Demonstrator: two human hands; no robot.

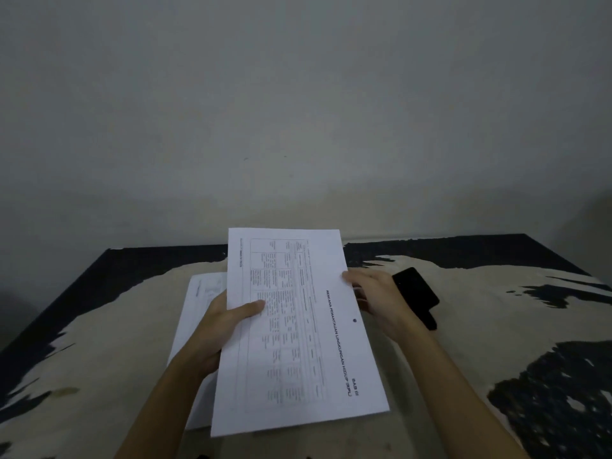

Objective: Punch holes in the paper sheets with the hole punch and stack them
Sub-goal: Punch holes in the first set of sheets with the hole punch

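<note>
Both forearms and hands (228, 329) bare, no sleeves, nothing worn.

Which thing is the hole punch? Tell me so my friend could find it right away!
Look at the worn table, cream with black patches. Go to the person's right hand, at the edge of the printed sheet. Just right of that hand lies the hole punch: the only solid black, chunky thing among flat white papers.
</note>
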